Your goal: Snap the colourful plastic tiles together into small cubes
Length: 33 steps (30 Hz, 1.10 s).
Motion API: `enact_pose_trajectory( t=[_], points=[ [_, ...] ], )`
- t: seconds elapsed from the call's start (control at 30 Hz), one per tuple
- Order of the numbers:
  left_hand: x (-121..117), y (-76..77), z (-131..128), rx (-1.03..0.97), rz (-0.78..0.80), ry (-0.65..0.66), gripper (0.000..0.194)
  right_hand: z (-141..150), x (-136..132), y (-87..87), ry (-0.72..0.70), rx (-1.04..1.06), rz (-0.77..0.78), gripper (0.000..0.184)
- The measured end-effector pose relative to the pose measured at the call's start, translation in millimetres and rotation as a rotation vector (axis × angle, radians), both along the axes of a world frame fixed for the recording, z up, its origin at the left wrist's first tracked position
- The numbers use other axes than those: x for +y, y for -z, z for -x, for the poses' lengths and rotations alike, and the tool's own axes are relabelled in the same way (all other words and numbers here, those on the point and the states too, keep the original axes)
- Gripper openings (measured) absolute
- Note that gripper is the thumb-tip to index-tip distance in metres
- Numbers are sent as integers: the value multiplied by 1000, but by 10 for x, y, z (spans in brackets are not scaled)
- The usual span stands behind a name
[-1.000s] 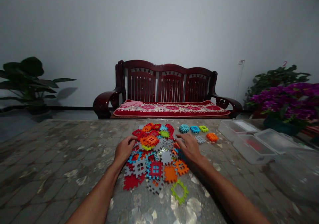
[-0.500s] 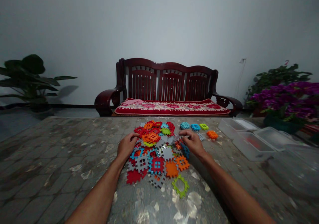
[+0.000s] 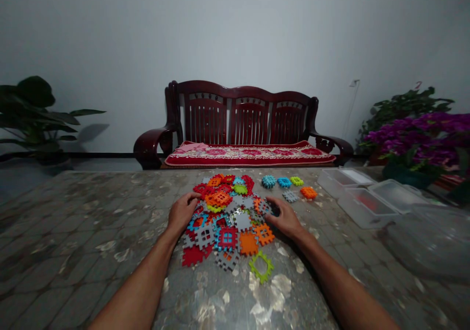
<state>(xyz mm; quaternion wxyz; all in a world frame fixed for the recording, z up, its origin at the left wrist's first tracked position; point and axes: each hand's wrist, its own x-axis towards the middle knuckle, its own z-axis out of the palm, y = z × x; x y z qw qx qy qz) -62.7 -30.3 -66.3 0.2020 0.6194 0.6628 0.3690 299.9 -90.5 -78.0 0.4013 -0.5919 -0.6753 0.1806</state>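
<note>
Head view: my left hand (image 3: 182, 213) lies palm down on the left edge of a heap of plastic tiles (image 3: 238, 221), its fingers (image 3: 193, 199) loosely curled. My right hand (image 3: 287, 220) arches over the heap's right edge, its fingers (image 3: 273, 203) bent down at the tiles. I cannot tell whether either hand has hold of a tile. The heap sits on a mottled table (image 3: 91, 232), with a short row of tiles (image 3: 284, 182) just beyond it.
</note>
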Motion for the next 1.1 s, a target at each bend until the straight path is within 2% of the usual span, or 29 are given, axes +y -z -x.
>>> enact_pose_trajectory(
  t=[0.17, 0.3, 0.37, 0.5, 0.6, 0.7, 0.83, 1.1],
  points=[
    [-9, -3, -3, -22, 5, -3, 30, 23, -60, 10, 17, -138, -12, 64],
    [2, 16, 7, -39, -4, 5, 31, 18, -30, -4, 39, -103, -75, 59],
    [12, 34, 19, -43, -3, 12, 32, -58, 27, -17, 125, -36, -121, 57],
    [30, 63, 35, -29, -9, 13, 33, -353, 154, -16, 392, 86, -171, 59],
    [37, 73, 33, -26, -4, 9, 33, -526, 192, 21, 480, 71, -160, 60],
    [41, 77, 33, -28, -6, 7, 32, -528, 185, 50, 474, -32, -131, 55],
    [38, 69, 38, -26, 2, 0, 31, -348, 180, 33, 438, -178, -51, 53],
    [14, 14, 18, -39, 14, 0, 31, -43, 191, -39, 357, -317, 70, 67]
  ],
)
